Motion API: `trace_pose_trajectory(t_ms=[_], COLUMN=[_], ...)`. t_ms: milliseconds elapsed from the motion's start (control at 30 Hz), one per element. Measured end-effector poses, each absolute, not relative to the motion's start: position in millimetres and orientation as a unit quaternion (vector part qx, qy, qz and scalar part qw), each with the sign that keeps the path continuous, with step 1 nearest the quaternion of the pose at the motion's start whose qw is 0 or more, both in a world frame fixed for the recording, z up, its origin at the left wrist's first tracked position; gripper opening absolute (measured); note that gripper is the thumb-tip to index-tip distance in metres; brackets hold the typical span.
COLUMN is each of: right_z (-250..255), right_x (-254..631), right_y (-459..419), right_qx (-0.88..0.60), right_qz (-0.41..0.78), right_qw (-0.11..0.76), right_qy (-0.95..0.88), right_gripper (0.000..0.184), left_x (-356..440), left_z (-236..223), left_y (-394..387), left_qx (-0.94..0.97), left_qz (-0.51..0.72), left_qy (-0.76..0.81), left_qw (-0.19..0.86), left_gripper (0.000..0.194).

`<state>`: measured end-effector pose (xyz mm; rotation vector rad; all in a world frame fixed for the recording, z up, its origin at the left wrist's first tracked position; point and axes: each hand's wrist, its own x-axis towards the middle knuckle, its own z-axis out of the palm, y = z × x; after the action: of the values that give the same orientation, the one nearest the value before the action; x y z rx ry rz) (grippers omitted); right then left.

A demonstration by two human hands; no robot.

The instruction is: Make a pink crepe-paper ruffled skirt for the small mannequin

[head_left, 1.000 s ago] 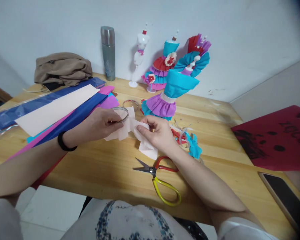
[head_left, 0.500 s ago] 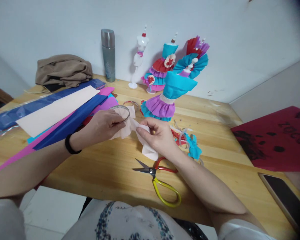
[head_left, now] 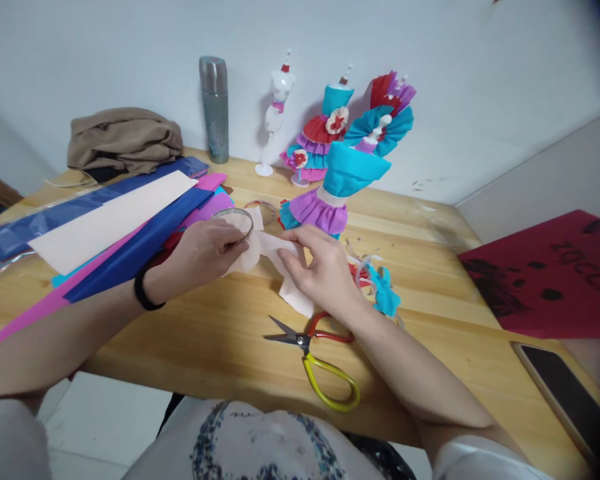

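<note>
Pinched between the thumb and fingers of my left hand (head_left: 207,250) are a thin round ring (head_left: 251,221), which looks like a narrow tape roll, and the end of a pale cream paper strip (head_left: 296,299). The strip runs from the ring to the right and hangs toward the table. Over its middle is my right hand (head_left: 325,267), thumb and forefinger apart, the fingers at the paper's edge; whether they touch it I cannot tell. Just below lie open scissors (head_left: 303,340) with one red and one yellow handle.
Paper-dressed mini mannequins (head_left: 347,170) and a bare white one (head_left: 275,113) stand behind. A flask (head_left: 215,110), brown cloth (head_left: 125,140) and coloured paper sheets (head_left: 145,227) are at left. Paper scraps (head_left: 385,293), a red bag (head_left: 540,280) and a phone (head_left: 560,400) lie right.
My right thumb and forefinger have parted from their pinch on the strip. The strip now lies flatter and straighter below them. My left hand keeps its hold.
</note>
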<state>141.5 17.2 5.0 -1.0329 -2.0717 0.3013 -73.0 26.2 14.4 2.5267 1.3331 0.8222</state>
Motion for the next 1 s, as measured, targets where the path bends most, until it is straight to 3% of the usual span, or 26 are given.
trace_pose_trajectory(t_ms=[67,167,333,433,500,633,800,900,1000], right_z=[11,22,25,15,5,-12,-16,-13,-17], right_x=[145,148,162,179,190,204,211,215,214], right_y=[11,-8,-46,-64,-73,-80,-75,-70,-68], right_qx=[-0.37,-0.349,-0.351,-0.394,-0.416,-0.439,-0.413,-0.413,-0.394], right_qz=[0.05,0.093,0.167,0.2,0.214,0.202,0.225,0.328,0.533], right_qw=[0.403,0.334,0.04,-0.039,-0.073,-0.043,-0.003,0.052,0.159], right_qy=[-0.836,-0.871,-0.921,-0.896,-0.881,-0.875,-0.882,-0.848,-0.732], right_gripper=[0.016,0.015,0.016,0.059,0.062,0.059,0.046,0.04,0.017], left_x=[-73,-74,-81,-88,-92,-95,-92,-90,-89], left_z=[19,27,34,40,46,64,83,87,87], left_y=[24,23,26,28,29,33,57,71,73], left_qx=[0.843,0.838,0.844,0.863,0.872,0.89,0.873,0.838,0.796], left_qz=[0.272,0.247,0.185,0.145,0.126,0.075,0.007,0.005,0.029], left_qy=[0.453,0.467,0.474,0.456,0.448,0.432,0.434,0.448,0.469], left_qw=[0.1,0.138,0.169,0.163,0.15,0.126,0.223,0.312,0.382], left_gripper=[0.035,0.037,0.034,0.033,0.031,0.028,0.029,0.028,0.027])
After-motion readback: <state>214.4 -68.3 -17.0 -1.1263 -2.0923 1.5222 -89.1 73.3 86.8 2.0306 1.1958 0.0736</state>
